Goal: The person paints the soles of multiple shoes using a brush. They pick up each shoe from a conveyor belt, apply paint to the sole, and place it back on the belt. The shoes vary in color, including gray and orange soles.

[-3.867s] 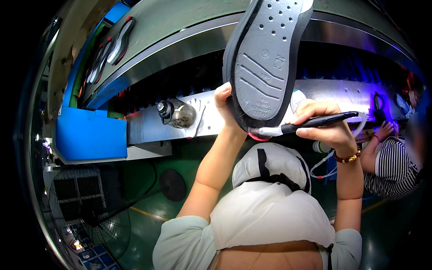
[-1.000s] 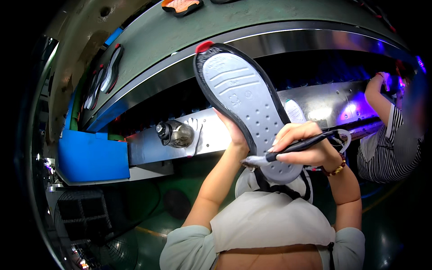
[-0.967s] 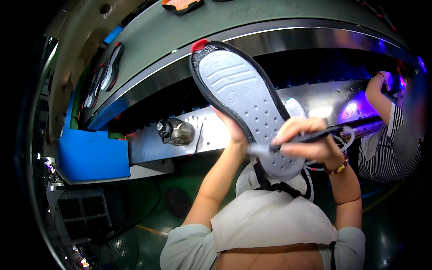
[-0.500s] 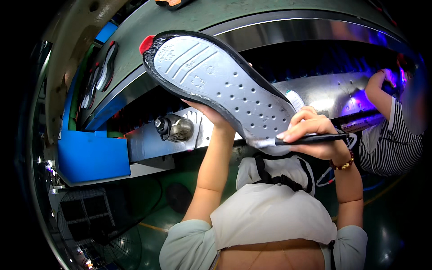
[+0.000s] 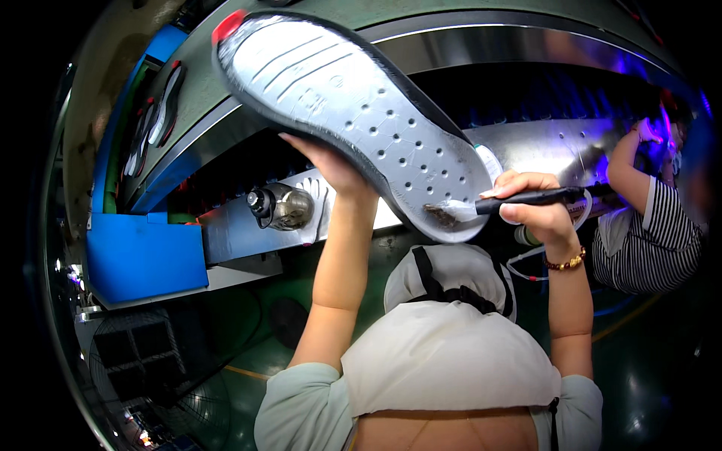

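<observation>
Sole [image 5: 353, 116] is grey, dotted, black-edged and red-tipped.

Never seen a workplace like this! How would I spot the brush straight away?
Find the big grey shoe sole, held up by the left hand. At its lower right end, the right hand grips the brush. Unlike the broad sole, it is slim and black-handled, with pale bristles darkening at the tip.

Bent slightly at both elbows [image 5: 331, 304]. Gripping with left hand [image 5: 335, 167], extending one digit up-left. Pinching pen-style with curled right hand [image 5: 538, 209], visually in line with front edge of metal shelf [image 5: 526, 143].
</observation>
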`<state>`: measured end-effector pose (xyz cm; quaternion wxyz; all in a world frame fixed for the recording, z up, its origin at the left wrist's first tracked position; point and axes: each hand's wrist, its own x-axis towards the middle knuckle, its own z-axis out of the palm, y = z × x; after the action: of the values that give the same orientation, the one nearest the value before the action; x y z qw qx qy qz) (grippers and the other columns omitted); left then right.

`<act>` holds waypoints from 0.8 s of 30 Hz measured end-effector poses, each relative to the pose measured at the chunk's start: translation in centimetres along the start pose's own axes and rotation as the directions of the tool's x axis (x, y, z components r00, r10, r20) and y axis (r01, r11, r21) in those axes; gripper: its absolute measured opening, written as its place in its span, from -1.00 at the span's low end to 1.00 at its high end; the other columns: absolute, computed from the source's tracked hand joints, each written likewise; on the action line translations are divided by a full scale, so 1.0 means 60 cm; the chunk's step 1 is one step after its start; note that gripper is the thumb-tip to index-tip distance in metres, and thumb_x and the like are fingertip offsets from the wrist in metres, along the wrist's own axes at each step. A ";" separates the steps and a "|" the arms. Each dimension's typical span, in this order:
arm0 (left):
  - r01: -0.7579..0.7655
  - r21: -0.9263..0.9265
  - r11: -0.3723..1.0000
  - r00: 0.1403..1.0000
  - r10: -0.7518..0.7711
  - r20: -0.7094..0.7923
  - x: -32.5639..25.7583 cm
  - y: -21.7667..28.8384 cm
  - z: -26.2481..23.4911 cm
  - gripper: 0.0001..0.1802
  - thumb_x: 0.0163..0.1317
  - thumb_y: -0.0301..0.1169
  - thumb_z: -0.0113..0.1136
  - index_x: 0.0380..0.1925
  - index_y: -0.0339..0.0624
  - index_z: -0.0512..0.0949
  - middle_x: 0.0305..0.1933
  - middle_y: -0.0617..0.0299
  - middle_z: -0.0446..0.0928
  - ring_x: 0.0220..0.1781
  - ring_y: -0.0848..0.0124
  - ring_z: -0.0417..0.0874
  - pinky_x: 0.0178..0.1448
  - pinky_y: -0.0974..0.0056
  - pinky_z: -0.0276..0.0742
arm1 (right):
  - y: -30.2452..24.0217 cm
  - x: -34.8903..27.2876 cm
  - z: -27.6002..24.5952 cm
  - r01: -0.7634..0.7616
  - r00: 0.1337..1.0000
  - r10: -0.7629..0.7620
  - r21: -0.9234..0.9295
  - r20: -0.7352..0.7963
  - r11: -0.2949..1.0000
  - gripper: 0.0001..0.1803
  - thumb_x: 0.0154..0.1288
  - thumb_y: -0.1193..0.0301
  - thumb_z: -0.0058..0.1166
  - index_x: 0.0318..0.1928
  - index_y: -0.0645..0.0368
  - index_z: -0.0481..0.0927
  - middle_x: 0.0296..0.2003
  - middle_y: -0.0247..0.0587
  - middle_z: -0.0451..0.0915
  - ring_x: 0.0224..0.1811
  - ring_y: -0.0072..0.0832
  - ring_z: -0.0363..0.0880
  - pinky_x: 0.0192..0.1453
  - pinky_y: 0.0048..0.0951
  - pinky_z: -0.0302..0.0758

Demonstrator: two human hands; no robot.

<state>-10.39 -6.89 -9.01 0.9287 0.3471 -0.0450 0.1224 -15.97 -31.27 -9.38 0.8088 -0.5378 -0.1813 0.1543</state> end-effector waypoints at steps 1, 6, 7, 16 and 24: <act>0.059 0.042 0.997 0.998 -0.061 0.035 -0.006 -0.016 -0.025 -0.12 0.07 0.33 -0.47 0.19 -0.13 0.07 0.22 0.19 0.14 0.20 0.26 0.18 0.29 0.22 0.03 | -0.001 -0.001 0.009 -0.011 1.000 0.012 0.065 -0.008 0.998 -0.83 -0.10 0.67 0.09 -0.38 0.34 0.55 -0.30 0.01 0.55 -0.25 -0.41 0.52 -0.08 -0.52 0.40; 0.285 -0.257 0.923 0.958 -0.268 0.101 -0.072 -0.058 -0.046 -0.43 0.05 0.02 -0.11 -0.15 -0.26 0.40 -0.14 0.08 0.46 -0.16 0.30 0.50 -0.05 0.27 0.43 | 0.005 0.000 0.068 -0.052 0.993 0.067 0.153 -0.092 0.987 -0.82 -0.05 0.67 0.09 -0.33 0.33 0.53 -0.29 -0.01 0.56 -0.19 -0.41 0.52 -0.02 -0.48 0.41; 0.311 -0.253 0.916 0.950 -0.289 0.121 -0.067 -0.058 -0.065 -0.52 0.03 -0.09 -0.06 -0.21 -0.28 0.44 -0.22 0.07 0.50 -0.23 0.29 0.53 -0.11 0.27 0.46 | 0.005 0.001 0.073 0.008 1.000 -0.008 0.014 -0.007 1.000 -0.79 -0.07 0.68 0.11 -0.32 0.32 0.54 -0.32 -0.07 0.57 -0.21 -0.45 0.52 -0.06 -0.50 0.41; 0.749 -0.120 0.652 0.661 -0.721 0.206 -0.024 -0.005 -0.016 -0.63 0.02 -0.27 -0.04 -0.26 -0.32 0.49 -0.31 0.04 0.55 -0.35 0.29 0.59 -0.22 0.30 0.51 | -0.022 0.028 0.034 0.130 0.936 -0.001 -0.343 0.352 0.930 -0.81 -0.09 0.69 0.13 -0.36 0.33 0.55 -0.32 -0.07 0.58 -0.20 -0.35 0.56 -0.07 -0.45 0.45; 0.961 0.079 0.264 0.264 -0.964 0.011 -0.007 0.028 0.036 -0.65 0.00 -0.26 0.09 -0.23 -0.24 0.50 -0.27 0.09 0.54 -0.31 0.37 0.57 -0.16 0.33 0.48 | -0.052 0.046 0.012 0.194 0.859 0.036 -0.390 0.510 0.900 -0.81 -0.10 0.67 0.12 -0.36 0.30 0.54 -0.30 -0.07 0.57 -0.21 -0.31 0.57 -0.12 -0.44 0.48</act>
<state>-11.24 -7.18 -6.36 0.8009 0.3326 0.1515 -0.4743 -13.68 -30.61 -5.91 0.6002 -0.6345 -0.4385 0.2117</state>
